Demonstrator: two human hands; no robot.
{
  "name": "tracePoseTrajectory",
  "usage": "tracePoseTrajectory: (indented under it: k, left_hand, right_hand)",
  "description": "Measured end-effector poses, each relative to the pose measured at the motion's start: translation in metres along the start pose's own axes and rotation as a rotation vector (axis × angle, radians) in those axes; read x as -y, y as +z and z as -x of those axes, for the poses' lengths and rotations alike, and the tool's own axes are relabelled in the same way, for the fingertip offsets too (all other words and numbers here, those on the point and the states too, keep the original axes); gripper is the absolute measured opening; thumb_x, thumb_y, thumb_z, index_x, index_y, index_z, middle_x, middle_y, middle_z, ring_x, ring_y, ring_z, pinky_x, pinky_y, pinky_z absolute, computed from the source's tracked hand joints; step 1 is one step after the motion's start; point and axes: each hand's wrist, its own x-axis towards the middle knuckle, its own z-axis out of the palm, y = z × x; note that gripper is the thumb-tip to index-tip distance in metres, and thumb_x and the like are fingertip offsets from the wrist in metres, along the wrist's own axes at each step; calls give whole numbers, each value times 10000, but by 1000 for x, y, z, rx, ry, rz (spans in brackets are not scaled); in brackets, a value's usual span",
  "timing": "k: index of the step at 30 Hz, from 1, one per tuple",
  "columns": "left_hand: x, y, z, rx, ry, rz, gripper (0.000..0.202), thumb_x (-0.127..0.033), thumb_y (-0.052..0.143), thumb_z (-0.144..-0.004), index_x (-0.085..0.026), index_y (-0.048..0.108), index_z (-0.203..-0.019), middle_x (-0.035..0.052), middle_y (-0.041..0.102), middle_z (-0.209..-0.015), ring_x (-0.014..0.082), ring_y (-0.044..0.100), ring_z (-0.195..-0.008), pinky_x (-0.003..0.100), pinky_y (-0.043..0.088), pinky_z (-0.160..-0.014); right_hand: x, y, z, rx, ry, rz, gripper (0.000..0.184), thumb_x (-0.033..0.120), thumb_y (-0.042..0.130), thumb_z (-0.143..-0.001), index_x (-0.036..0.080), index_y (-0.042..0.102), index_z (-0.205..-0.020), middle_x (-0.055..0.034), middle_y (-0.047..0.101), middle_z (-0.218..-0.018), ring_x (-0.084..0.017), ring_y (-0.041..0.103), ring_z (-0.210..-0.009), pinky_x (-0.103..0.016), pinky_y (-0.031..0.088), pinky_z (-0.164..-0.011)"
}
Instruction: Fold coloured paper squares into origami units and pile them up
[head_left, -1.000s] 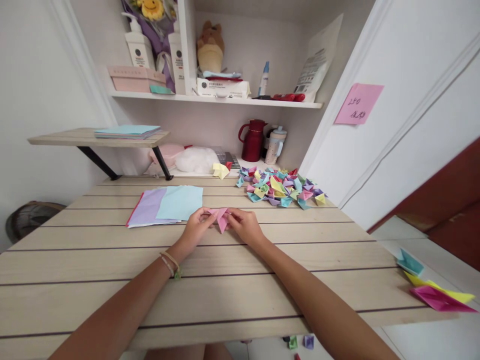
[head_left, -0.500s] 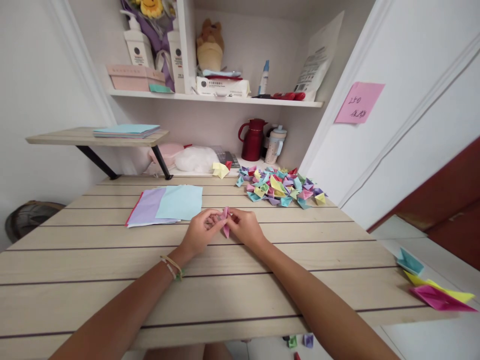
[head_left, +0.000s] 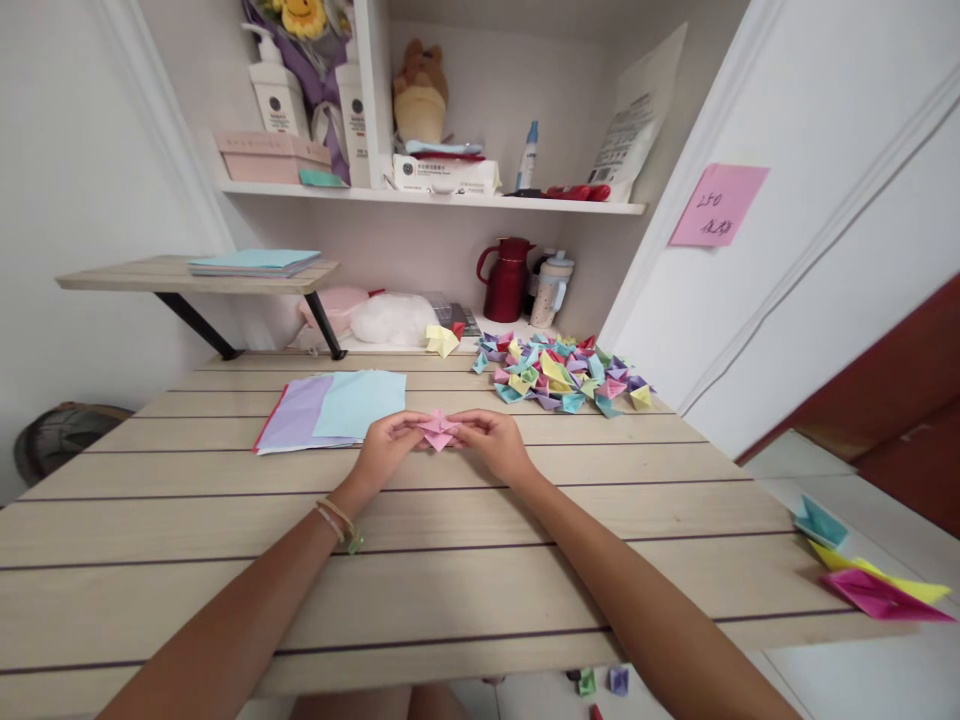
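Between my two hands, just above the slatted wooden table (head_left: 480, 580), is a small piece of folded pink paper (head_left: 438, 430), spread into a diamond-like shape. My left hand (head_left: 391, 445) pinches its left corner with thumb and fingers. On the opposite corner, my right hand (head_left: 491, 440) has a similar pinch. Left of my hands lies a stack of light blue and purple paper sheets (head_left: 360, 400). Beyond my right hand is a heap of small folded paper boats (head_left: 559, 375) in many colours.
Larger folded boats, one magenta (head_left: 877, 595), rest at the table's right edge. A yellow folded paper (head_left: 441, 340) sits at the back. A small raised shelf (head_left: 135, 275) stands at the left. A red jug (head_left: 508, 280) and a cup (head_left: 553, 290) stand behind the heap.
The pink paper has turned from a narrow upright shape to a flatter, wider diamond. My hands have moved slightly apart to its two side corners.
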Motion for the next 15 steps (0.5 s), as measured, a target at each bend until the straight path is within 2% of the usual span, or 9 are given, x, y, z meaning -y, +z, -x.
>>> tracePoseTrajectory:
  k: [2, 5, 8, 10, 12, 15]
  left_hand:
    - [-2, -3, -2, -3, -40, 53, 275, -298, 705, -617, -121, 676, -826, 79, 711, -810, 206, 659, -732, 338, 525, -717]
    - [-7, -4, -1, 12, -50, 22, 276, -283, 736, -584, -119, 692, -802, 83, 716, -829, 213, 653, -773, 335, 507, -758]
    - [-10, -1, 1, 10, -40, -60, 196, -291, 713, -618, -121, 692, -714, 57, 708, -719, 185, 641, -691, 295, 505, -701]
    - [-9, 2, 2, 12, -30, -57, 176, -290, 691, -646, -124, 675, -702, 36, 685, -646, 162, 626, -624, 274, 504, -644]
    - [-6, 4, 2, 29, -21, -1, 183, -273, 672, -665, -133, 649, -779, 16, 666, -620, 149, 617, -583, 268, 504, -601]
    - [-4, 5, 1, 36, -2, 30, 173, -236, 646, -679, -146, 616, -824, 0, 649, -620, 140, 611, -559, 263, 503, -569]
  right_hand:
    - [0, -2, -1, 23, 23, -55, 301, 341, 745, -580, 160, 690, -814, -49, 709, -745, -192, 660, -685, -310, 535, -677]
    - [1, -4, -3, 18, 45, -82, 254, 369, 722, -611, 150, 681, -733, -42, 698, -710, -175, 651, -662, -303, 535, -673]
    - [1, -4, -3, -22, 37, -71, 265, 410, 669, -667, 146, 652, -683, -28, 672, -649, -152, 634, -607, -280, 534, -624]
    - [1, -3, -3, -38, 19, -30, 269, 412, 666, -671, 149, 635, -719, -7, 643, -586, -140, 616, -540, -261, 522, -553]
    - [1, -2, -3, -49, -4, 7, 281, 406, 673, -667, 160, 611, -789, 21, 607, -525, -133, 594, -480, -247, 500, -489]
    - [0, -1, -2, -51, -45, 34, 279, 398, 674, -668, 176, 584, -811, 32, 593, -517, -131, 587, -474, -243, 493, -481]
